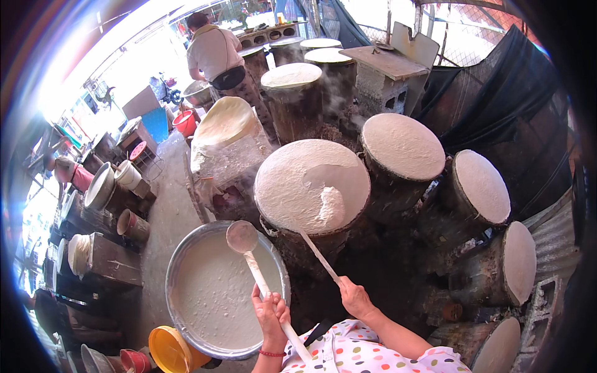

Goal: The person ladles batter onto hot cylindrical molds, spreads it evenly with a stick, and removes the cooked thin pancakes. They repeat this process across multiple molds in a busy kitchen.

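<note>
My left hand [270, 316] is closed round the long pale handle of a ladle [242, 237]. The ladle's round bowl hangs over a wide metal basin [283, 261] of lumpy white batter. In my right hand [356, 299] is a thin wooden stick [319, 255], its far end at the near rim of a drum. A white layer of batter [283, 180] covers that drum's round top, with a rumpled fold and a smoother, greyer patch right of its middle. What the stick's tip touches is hard to make out.
Several batter-topped drums [403, 146] curve round to the right and back, some steaming. A yellow bucket [168, 351] stands beside the basin. Pale round sheets [224, 121] are piled on a stand at the left. Another person [214, 53] works at the back. Buckets and pots line the left side.
</note>
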`<state>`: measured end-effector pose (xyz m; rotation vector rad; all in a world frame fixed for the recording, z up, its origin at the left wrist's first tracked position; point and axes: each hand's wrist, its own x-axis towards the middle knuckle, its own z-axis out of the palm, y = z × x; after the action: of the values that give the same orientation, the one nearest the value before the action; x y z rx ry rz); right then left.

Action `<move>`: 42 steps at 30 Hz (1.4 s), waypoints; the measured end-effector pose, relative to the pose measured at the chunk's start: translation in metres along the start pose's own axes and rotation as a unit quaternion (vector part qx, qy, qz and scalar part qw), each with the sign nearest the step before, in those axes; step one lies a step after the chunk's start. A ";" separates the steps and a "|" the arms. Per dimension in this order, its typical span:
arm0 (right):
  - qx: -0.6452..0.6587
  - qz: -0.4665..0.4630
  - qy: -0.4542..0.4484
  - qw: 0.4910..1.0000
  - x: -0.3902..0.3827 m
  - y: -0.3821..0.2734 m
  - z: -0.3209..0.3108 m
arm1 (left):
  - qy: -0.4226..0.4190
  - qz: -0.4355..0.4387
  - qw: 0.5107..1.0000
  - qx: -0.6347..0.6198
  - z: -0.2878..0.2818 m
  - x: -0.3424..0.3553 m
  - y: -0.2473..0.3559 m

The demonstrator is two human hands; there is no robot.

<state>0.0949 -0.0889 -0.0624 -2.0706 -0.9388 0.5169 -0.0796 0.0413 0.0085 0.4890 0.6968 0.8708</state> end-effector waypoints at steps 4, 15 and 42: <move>0.034 0.063 0.038 0.997 0.010 0.038 -0.036 | 0.009 0.004 1.000 0.008 0.010 0.002 -0.006; -0.066 -0.008 -0.019 0.998 0.014 0.058 -0.067 | 0.019 -0.001 1.000 0.008 0.030 0.010 -0.030; -0.130 -0.062 0.021 0.989 0.124 0.109 -0.151 | 0.078 0.010 0.995 -0.057 0.061 0.020 -0.067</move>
<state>0.3173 -0.1142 -0.0626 -2.2244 -1.1534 0.2972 0.0080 0.0135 -0.0001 0.3299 0.7805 0.9693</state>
